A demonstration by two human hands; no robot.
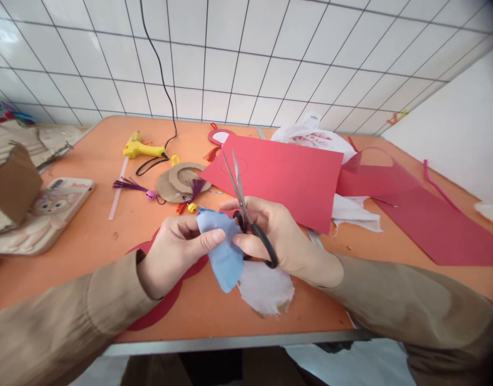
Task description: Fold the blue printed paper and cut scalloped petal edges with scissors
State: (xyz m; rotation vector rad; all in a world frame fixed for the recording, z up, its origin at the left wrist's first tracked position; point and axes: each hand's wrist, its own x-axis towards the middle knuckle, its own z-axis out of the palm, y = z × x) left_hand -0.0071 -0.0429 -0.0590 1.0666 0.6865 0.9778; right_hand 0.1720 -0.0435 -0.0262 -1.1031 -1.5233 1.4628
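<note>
My left hand (177, 249) pinches a piece of light blue fabric (226, 268) between thumb and fingers above the table's front part. At the fabric's right edge, my right hand (278, 230) grips with thumb and fingertips. That same hand also holds black-handled scissors (238, 187), their blades pointing up and slightly apart, away from the fabric. Below the hands lies a white, frayed-edged piece of soft material (268, 289). Partly hidden by my left hand and forearm is a red cut-out with rounded edges (166, 305).
A yellow glue gun (144, 147) with a black cord lies at the back left, beside cardboard rings (182, 179) and a purple tassel (129, 185). Red sheets (278, 174) and a white plastic bag (313, 134) spread rightward. A phone (49, 214) and cardboard box (13, 187) sit left.
</note>
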